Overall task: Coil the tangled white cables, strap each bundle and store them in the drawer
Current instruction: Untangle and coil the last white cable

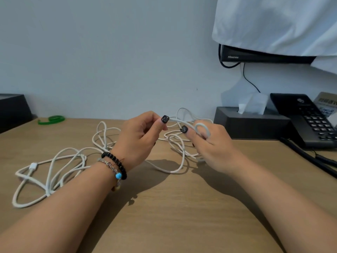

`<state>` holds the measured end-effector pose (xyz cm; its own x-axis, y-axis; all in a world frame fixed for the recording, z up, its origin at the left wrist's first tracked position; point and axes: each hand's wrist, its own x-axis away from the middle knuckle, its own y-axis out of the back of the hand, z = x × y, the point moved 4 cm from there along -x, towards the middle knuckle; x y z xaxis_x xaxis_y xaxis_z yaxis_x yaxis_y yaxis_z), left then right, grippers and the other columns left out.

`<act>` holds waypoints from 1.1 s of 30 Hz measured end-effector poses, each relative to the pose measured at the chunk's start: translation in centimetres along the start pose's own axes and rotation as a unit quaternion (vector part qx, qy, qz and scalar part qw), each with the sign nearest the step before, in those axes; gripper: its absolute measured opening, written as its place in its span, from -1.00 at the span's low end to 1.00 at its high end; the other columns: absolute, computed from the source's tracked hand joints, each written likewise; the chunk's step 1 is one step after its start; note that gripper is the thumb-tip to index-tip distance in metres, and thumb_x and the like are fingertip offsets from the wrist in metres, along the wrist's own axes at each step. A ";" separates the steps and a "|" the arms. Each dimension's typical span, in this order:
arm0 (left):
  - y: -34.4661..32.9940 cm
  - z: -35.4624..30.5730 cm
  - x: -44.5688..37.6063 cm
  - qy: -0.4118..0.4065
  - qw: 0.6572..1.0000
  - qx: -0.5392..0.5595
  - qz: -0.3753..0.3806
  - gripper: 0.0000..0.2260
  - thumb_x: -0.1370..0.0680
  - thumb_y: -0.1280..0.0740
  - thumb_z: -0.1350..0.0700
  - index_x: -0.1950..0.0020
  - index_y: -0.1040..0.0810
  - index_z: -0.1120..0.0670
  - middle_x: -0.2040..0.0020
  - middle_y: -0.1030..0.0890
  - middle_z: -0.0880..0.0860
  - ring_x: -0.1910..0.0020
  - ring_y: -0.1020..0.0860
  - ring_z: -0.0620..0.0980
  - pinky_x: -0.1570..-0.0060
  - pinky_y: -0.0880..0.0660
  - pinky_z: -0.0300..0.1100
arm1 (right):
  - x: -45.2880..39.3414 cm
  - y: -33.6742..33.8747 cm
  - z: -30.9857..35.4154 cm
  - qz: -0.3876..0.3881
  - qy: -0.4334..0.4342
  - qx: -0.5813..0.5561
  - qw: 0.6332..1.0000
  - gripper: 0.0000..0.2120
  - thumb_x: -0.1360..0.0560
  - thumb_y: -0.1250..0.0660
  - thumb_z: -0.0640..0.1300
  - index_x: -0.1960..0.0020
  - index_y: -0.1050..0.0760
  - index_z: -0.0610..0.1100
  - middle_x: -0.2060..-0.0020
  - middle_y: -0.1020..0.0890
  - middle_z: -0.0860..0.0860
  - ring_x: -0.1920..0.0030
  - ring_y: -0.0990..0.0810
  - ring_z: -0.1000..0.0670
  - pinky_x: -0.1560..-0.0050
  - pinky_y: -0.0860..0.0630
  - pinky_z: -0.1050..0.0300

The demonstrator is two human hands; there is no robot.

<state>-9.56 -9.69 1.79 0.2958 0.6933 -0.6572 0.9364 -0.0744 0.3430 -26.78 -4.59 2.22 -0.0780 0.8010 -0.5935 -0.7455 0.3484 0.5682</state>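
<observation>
Wooden desk [164, 216] set against a pale wall [109, 52], dark tissue box [251, 123] placed beside a black desk phone [306, 121], a cloth-draped Hisense television [255, 56] mounted above, dark box [12, 110] seen far left

Wooden desk [182, 216] against a plain pale wall [109, 52].

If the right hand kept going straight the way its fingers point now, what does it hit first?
Probably the loose white cable loops just beyond the right hand, then likely the dark tissue box against the wall. Depth is unclear from this one view.
</observation>
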 end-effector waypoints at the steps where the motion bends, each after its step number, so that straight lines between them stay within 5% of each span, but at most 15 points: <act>1: 0.0 0.0 0.0 -0.004 1.000 0.003 0.001 -0.78 -0.61 -0.29 -0.01 0.17 -0.55 0.06 0.53 -0.38 -0.11 0.53 -0.30 -0.12 0.49 -0.27 -0.21 | 0.1 -0.2 0.1 0.000 0.009 -0.014 1.000 -0.62 -0.56 -0.16 0.10 0.38 -0.37 -0.02 0.49 -0.44 0.07 0.42 -0.43 0.06 0.40 -0.30 0.26; 4: 0.3 0.2 0.0 -0.001 1.000 0.019 -0.003 -0.70 -0.50 -0.26 -0.21 0.20 -0.54 0.00 0.52 -0.36 -0.13 0.50 -0.26 -0.09 0.47 -0.23 -0.16 | 0.4 -0.8 0.2 -0.012 -0.026 -0.131 0.991 -0.57 -0.52 -0.17 0.13 0.36 -0.44 -0.15 0.53 -0.51 -0.11 0.51 -0.51 -0.03 0.44 -0.45 0.20; 9: 0.2 0.6 0.1 0.003 0.999 -0.024 0.043 -0.66 -0.52 -0.15 -0.26 0.17 -0.57 -0.07 0.48 -0.33 -0.14 0.46 -0.28 -0.10 0.41 -0.25 -0.15 | 0.2 0.5 -0.4 -0.131 -0.102 -0.200 0.966 -0.52 -0.57 -0.14 0.14 0.39 -0.40 -0.14 0.60 -0.38 0.09 0.57 -0.30 0.12 0.53 -0.25 0.32; 13: -0.1 0.4 0.2 -0.020 0.998 -0.047 0.033 -0.69 -0.57 -0.18 -0.18 0.15 -0.61 -0.05 0.48 -0.30 -0.12 0.47 -0.26 -0.16 0.43 -0.19 -0.27 | -0.8 1.6 -1.5 -0.242 -0.197 -0.421 0.852 -0.59 -0.66 -0.15 0.03 0.31 -0.40 -0.14 0.60 -0.25 0.09 0.59 -0.14 0.10 0.56 -0.10 0.26; 17: -0.5 0.4 -0.1 -0.043 0.998 -0.043 0.025 -0.72 -0.57 -0.19 -0.16 0.11 -0.61 -0.06 0.48 -0.33 -0.13 0.48 -0.26 -0.16 0.44 -0.18 -0.30 | -1.1 -1.1 -1.3 -0.196 -0.265 -0.577 0.748 -0.75 -0.59 -0.28 0.02 0.15 -0.46 -0.13 0.56 -0.22 0.08 0.59 -0.11 0.09 0.58 -0.10 0.23; 21: -0.9 0.5 0.2 -0.060 0.997 -0.030 0.026 -0.75 -0.56 -0.20 -0.17 0.06 -0.60 -0.08 0.46 -0.36 -0.10 0.47 -0.28 -0.15 0.43 -0.22 -0.20 | -0.7 -2.8 -0.6 -0.065 -0.261 -0.549 0.792 -0.79 -0.47 -0.43 -0.03 0.06 -0.46 -0.12 0.53 -0.20 0.06 0.56 -0.10 0.10 0.51 -0.05 0.21; 25: -1.5 0.1 0.4 -0.054 0.995 -0.047 0.070 -0.71 -0.54 -0.22 -0.21 0.12 -0.61 -0.06 0.45 -0.40 -0.12 0.46 -0.32 -0.17 0.41 -0.27 -0.26 | -0.6 -1.9 -1.0 0.009 -0.244 -0.533 0.810 -0.49 -0.33 -0.47 0.05 -0.17 -0.56 -0.23 0.51 -0.21 0.05 0.54 -0.09 0.10 0.45 0.00 0.17; 29: -2.1 0.0 1.0 -0.015 0.991 -0.056 0.123 -0.68 -0.51 -0.24 -0.23 0.13 -0.62 -0.02 0.47 -0.41 -0.12 0.45 -0.37 -0.12 0.41 -0.33 -0.16 | -0.8 -1.7 -0.7 0.008 -0.207 -0.549 0.810 -0.65 -0.33 -0.43 0.13 0.19 -0.59 -0.18 0.57 -0.21 0.06 0.59 -0.10 0.11 0.47 -0.01 0.17; 33: -2.5 -0.2 1.1 0.020 0.985 -0.066 0.158 -0.81 -0.56 -0.31 -0.03 0.19 -0.62 0.01 0.47 -0.50 -0.09 0.47 -0.43 -0.19 0.40 -0.35 -0.35 | -0.7 -1.9 -1.1 -0.022 -0.221 -0.509 0.832 -0.59 -0.33 -0.42 0.15 0.42 -0.36 -0.12 0.58 -0.24 0.05 0.60 -0.14 0.09 0.51 -0.11 0.22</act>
<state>-11.55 -8.61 0.32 0.5580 0.6789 -0.4772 0.7655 -0.1990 0.6119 -26.01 -6.35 0.94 0.0477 0.9773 -0.2063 -0.9332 -0.0300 -0.3581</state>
